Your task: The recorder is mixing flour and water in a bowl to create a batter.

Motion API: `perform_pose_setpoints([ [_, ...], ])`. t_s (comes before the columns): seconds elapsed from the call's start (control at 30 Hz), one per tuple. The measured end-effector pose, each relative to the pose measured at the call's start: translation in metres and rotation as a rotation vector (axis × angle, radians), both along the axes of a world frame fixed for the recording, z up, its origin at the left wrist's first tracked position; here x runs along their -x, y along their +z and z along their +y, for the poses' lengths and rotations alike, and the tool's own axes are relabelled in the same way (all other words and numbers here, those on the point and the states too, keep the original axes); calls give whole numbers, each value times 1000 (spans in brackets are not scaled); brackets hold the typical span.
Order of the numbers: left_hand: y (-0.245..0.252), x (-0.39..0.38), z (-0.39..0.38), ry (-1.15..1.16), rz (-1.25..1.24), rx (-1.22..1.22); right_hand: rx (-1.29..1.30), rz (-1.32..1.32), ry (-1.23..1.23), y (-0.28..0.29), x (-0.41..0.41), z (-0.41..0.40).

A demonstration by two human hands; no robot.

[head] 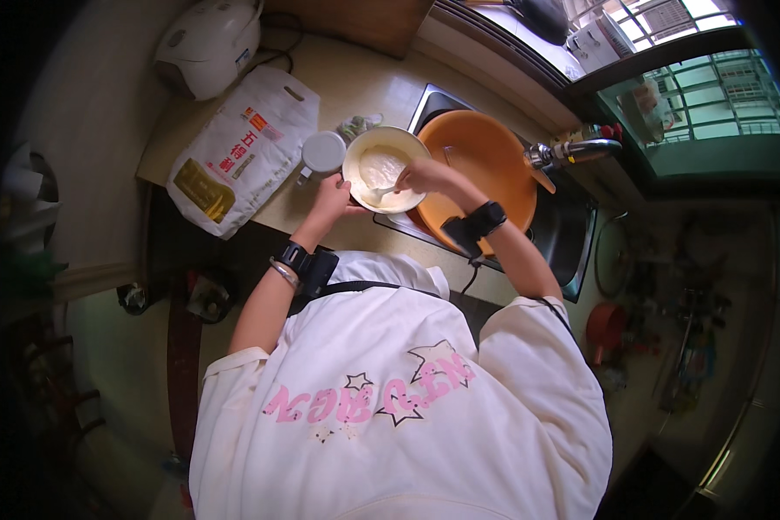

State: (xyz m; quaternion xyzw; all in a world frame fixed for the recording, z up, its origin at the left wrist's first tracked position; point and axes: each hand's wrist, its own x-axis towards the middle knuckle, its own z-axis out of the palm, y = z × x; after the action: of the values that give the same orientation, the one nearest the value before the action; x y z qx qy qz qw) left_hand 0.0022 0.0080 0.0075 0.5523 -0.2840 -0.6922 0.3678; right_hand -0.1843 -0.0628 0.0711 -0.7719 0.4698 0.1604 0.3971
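Observation:
My left hand grips the near left rim of a pale bowl, its thumb at the edge and fingers partly under it. Inside the bowl lies a white, wet-looking flour-like mass. My right hand reaches over the bowl's right side and is closed around the handle of a light-coloured spoon, whose head touches the mixture. Just left of the bowl stands a lidded container with a handle. A white printed flour bag lies flat further left.
A large orange plastic basin sits in the metal sink, right of the bowl, under the faucet. A small clear bag lies behind the bowl. At the back left stands a white electric appliance with a cord.

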Motion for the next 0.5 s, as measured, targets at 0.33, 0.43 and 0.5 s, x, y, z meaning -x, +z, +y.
perform_pose_setpoints([
  [0.33,8,2,-1,4,26,-30,432,-277,-112,-27,-20,5],
  [0.43,6,2,-1,-8,28,-19,304,-47,0,-16,-23,32],
  [0.5,6,2,0,4,20,-12,312,-21,-1,-9,-11,31],
])
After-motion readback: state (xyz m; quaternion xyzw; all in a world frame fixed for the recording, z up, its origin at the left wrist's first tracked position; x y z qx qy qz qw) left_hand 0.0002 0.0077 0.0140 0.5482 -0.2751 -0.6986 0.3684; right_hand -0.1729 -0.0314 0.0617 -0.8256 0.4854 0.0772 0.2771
